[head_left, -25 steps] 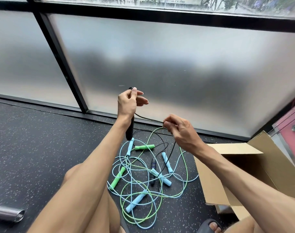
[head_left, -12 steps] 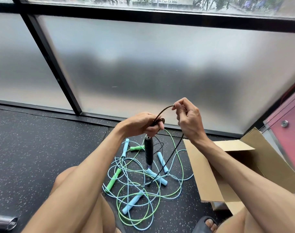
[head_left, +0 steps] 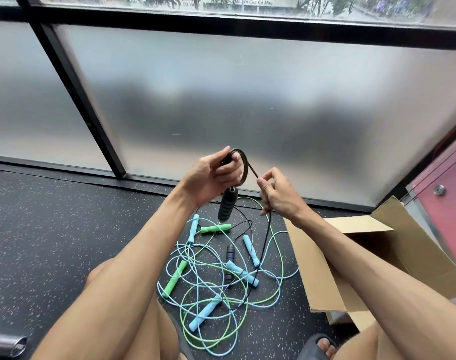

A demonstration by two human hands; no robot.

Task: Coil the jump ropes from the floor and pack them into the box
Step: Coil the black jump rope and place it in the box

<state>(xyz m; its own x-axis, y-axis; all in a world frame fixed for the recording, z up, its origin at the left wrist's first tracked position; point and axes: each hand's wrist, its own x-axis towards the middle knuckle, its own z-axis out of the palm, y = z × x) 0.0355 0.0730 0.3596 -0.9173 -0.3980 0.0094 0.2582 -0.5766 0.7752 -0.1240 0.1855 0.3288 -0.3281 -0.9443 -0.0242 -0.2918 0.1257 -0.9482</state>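
My left hand (head_left: 214,178) grips the top of a black jump rope handle (head_left: 227,207), which hangs below my palm, and a small loop of black cord (head_left: 245,166) curves over its fingers. My right hand (head_left: 276,194) pinches the same black cord just right of the loop; the cord drops from there to the floor. On the floor below lies a tangle of light blue and green jump ropes (head_left: 216,276), with the black rope's second handle (head_left: 229,263) among them. An open cardboard box (head_left: 318,271) lies on its side at the right.
A frosted glass wall with black frames runs across the back. A metal tube (head_left: 6,345) lies at the bottom left. A pink panel (head_left: 448,203) stands at the far right. My knees and a sandalled foot (head_left: 318,346) fill the foreground.
My left hand has lifted the black handle again and a loop of cord now sits over its fingers. My right hand has slid lower along the cord, to the right of the loop.
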